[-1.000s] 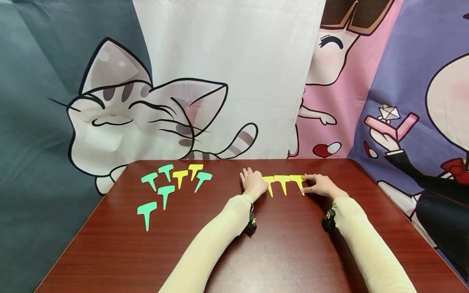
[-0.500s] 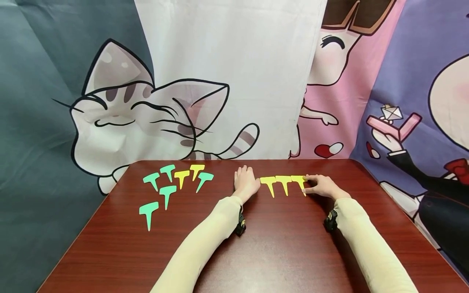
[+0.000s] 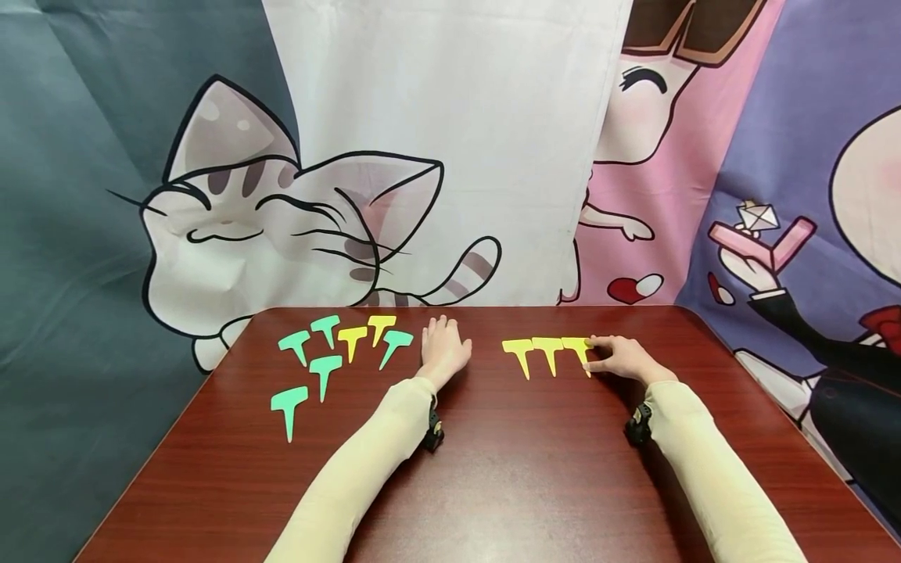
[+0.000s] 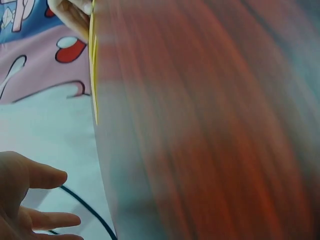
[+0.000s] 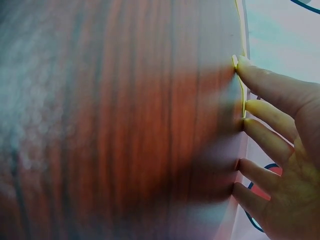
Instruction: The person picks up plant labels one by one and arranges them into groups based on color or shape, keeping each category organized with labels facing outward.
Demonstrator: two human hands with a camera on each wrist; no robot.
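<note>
Yellow tags, three in number, are lying flat in a row on the brown table, at about 1 o'clock from the table's middle, with 12 o'clock pointing to the far edge. Their heads are lining up side by side, and their stems are pointing between 5 and 6 o'clock. The right hand is sitting at 3 o'clock of the row and is holding the end tag in a narrow grip; the thumb is touching the stem, and the fingers are bending toward the head. The left hand is standing at 9 o'clock of the row, well apart from it, with its fingers spreading wide; whether its fingertips are touching the table cannot be told. At 9 o'clock from the left hand, a loose group is lying on the table: five green tags and two other yellow tags. One of the green ones is resting nearest to that hand, and another is lying apart from the rest, at about 8 o'clock from the hand. Pale sleeves are covering both arms, and a black camera is sitting at each wrist. Beyond the table, at 12 o'clock, a cartoon backdrop is hanging.
</note>
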